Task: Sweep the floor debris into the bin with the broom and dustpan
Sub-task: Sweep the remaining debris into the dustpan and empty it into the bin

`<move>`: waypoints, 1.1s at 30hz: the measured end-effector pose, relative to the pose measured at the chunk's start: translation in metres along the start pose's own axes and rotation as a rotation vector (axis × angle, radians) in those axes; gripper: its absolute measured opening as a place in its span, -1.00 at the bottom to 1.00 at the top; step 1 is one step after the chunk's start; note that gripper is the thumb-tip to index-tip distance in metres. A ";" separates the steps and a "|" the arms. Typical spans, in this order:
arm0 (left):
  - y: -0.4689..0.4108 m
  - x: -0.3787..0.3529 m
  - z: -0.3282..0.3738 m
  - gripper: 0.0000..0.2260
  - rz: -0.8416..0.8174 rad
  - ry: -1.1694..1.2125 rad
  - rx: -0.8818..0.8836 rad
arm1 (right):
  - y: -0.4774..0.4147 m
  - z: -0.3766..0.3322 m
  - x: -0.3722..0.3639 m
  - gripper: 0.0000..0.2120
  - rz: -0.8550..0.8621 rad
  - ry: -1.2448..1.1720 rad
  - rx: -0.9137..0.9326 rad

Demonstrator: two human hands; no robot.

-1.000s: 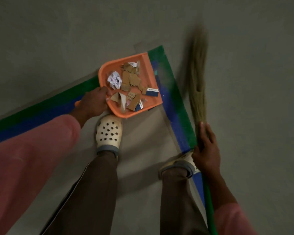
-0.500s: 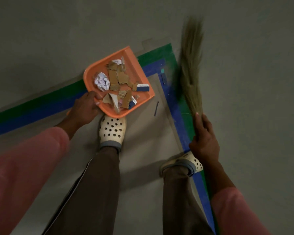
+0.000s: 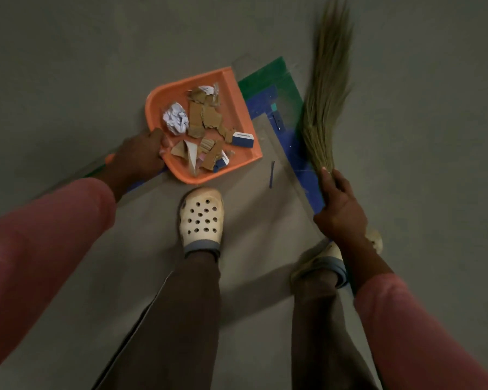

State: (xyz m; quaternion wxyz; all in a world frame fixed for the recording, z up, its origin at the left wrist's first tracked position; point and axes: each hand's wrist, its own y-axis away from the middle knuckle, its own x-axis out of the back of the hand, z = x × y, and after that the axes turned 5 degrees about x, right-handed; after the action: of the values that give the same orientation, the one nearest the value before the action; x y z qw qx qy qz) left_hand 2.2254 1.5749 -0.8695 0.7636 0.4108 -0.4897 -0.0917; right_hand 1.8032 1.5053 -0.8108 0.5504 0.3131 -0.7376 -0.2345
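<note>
Gripping the rear rim of the orange dustpan (image 3: 238, 116), the left hand (image 3: 141, 159) is curling its fingers (image 3: 156, 137) around it, with debris (image 3: 206, 119) heaped just beyond them. The right hand (image 3: 340, 209) is clasping the broom (image 3: 324, 108) at its neck. A blue sliver (image 3: 271, 174) lying between both hands probably needs one low, short flick panward.

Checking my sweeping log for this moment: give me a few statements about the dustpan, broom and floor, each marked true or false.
1. The left hand grips the orange dustpan. True.
2. The dustpan is empty. False: it holds cardboard scraps and a crumpled paper ball.
3. The right hand holds the broom. True.
4. All debris is off the floor. False: a thin dark strip lies there beside the dustpan.
</note>
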 end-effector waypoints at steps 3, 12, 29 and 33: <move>-0.007 0.014 0.001 -0.70 -0.004 -0.103 -0.035 | -0.001 -0.016 -0.007 -0.03 0.002 -0.023 -0.035; 0.003 0.010 0.014 -0.67 0.030 -0.223 -0.044 | 0.033 -0.067 -0.051 0.01 -0.095 0.033 0.158; 0.061 -0.036 -0.057 -0.74 0.041 -0.122 -0.075 | 0.108 0.021 -0.071 -0.03 -0.172 0.016 -0.092; 0.065 -0.040 -0.055 -0.69 0.038 -0.126 -0.064 | 0.103 -0.030 -0.092 -0.04 -0.193 -0.086 -0.002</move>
State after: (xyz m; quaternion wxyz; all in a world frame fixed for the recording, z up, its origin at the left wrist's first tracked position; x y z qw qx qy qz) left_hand 2.2338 1.6678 -0.8599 0.7456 0.3701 -0.5413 -0.1186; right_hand 1.8295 1.6428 -0.7927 0.4933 0.3719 -0.7267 -0.3006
